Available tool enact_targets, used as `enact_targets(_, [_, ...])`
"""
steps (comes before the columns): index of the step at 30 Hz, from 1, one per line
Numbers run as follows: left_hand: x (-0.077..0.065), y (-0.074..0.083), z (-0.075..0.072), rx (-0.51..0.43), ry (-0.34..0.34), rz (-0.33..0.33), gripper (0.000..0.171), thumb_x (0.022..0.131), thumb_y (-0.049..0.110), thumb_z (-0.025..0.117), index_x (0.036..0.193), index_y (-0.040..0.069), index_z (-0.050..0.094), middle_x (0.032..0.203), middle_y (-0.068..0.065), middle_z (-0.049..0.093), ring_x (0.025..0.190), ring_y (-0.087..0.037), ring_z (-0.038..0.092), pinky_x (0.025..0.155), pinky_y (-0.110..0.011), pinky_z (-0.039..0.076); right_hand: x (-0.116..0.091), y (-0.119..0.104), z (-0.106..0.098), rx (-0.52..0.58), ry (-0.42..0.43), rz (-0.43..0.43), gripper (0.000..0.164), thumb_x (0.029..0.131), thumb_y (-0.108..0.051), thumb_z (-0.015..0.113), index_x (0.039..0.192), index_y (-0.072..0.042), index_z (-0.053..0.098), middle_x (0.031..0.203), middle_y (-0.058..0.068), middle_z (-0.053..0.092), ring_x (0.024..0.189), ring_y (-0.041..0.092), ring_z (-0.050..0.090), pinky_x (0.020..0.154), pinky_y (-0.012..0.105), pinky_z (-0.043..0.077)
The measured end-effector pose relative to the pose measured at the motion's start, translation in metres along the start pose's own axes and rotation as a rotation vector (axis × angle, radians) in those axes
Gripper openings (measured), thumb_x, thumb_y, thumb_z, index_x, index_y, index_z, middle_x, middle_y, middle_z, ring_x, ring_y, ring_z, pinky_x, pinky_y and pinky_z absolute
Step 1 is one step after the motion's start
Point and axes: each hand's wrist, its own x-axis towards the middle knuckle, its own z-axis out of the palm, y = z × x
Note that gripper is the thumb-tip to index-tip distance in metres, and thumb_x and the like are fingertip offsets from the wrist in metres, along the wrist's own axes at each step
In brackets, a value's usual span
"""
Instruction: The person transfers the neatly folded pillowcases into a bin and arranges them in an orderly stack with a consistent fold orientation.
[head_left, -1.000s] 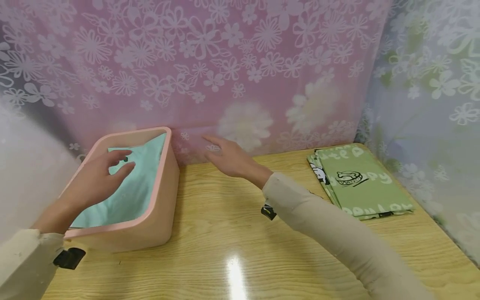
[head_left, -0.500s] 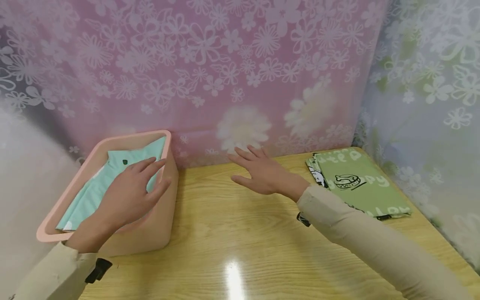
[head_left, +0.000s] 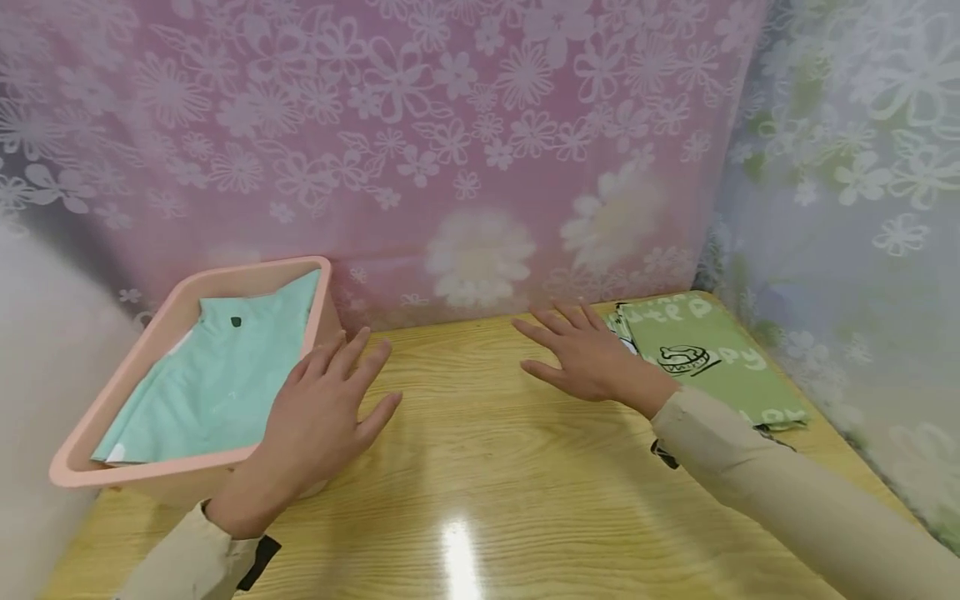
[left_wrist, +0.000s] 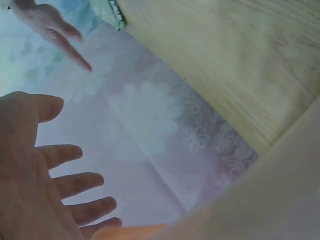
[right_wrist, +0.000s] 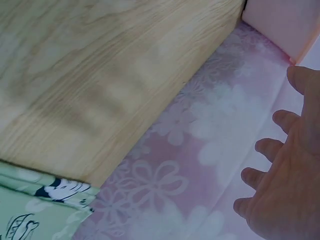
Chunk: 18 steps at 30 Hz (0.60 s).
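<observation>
My left hand [head_left: 322, 417] hovers with fingers spread at the right side of a pink plastic bin [head_left: 82, 442], overlapping its rim in the head view. Inside the bin lies a mint-green folded cloth [head_left: 217, 383] with a small dark spot near its far end. My right hand [head_left: 592, 354], fingers spread and holding nothing, is over the table just left of a folded green cloth [head_left: 720, 358] printed with white letters and a black bowl drawing. In the left wrist view my left hand [left_wrist: 45, 185] shows an empty palm; the right wrist view shows likewise my right hand [right_wrist: 285, 170].
A wooden table [head_left: 480, 467] carries the bin at left and the green cloth at right. Behind it hangs a pink flowered curtain [head_left: 450, 167], with a pale blue-green flowered curtain [head_left: 847, 208] along the right side.
My left hand has moved from over the bin's inside rightward past its rim, its fingers spreading. My right hand has moved right and slightly down toward the green cloth, turning palm down.
</observation>
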Motion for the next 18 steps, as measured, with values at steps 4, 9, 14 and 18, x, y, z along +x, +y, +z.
enact_targets(4, [0.003, 0.005, 0.016, 0.002, -0.003, 0.017, 0.059, 0.093, 0.047, 0.054, 0.14, 0.012, 0.049, 0.145, -0.017, 0.04, 0.133, -0.039, 0.033, 0.103, -0.056, 0.029, -0.011, 0.011, 0.006, 0.02, -0.003, 0.014, 0.063, 0.098, -0.055, 0.038, 0.153, -0.025, 0.025, 0.158, 0.007, 0.016, 0.143, 0.035, 0.008, 0.11, 0.059, 0.002])
enact_targets(9, [0.005, 0.013, 0.034, -0.004, -0.041, 0.033, 0.058, 0.095, 0.05, 0.05, 0.14, 0.014, 0.05, 0.144, -0.017, 0.041, 0.132, -0.041, 0.034, 0.106, -0.055, 0.026, -0.025, 0.025, 0.014, 0.018, -0.005, 0.047, 0.064, 0.098, -0.057, 0.037, 0.153, -0.026, 0.025, 0.158, 0.006, 0.014, 0.143, 0.035, 0.008, 0.11, 0.059, 0.001])
enact_targets(14, [0.009, 0.022, 0.051, 0.003, -0.073, 0.05, 0.058, 0.095, 0.053, 0.047, 0.142, 0.018, 0.049, 0.146, -0.015, 0.04, 0.133, -0.038, 0.034, 0.107, -0.053, 0.025, -0.039, 0.04, 0.019, 0.009, -0.002, 0.085, 0.065, 0.098, -0.057, 0.038, 0.152, -0.025, 0.026, 0.157, 0.01, 0.018, 0.142, 0.037, 0.008, 0.11, 0.059, 0.002])
enact_targets(18, [0.011, 0.027, 0.064, 0.016, -0.087, 0.069, 0.059, 0.095, 0.054, 0.046, 0.143, 0.019, 0.047, 0.147, -0.014, 0.039, 0.133, -0.038, 0.034, 0.107, -0.053, 0.026, -0.05, 0.051, 0.022, 0.014, 0.001, 0.108, 0.065, 0.098, -0.056, 0.039, 0.152, -0.023, 0.028, 0.155, 0.013, 0.021, 0.142, 0.038, 0.01, 0.109, 0.061, 0.003])
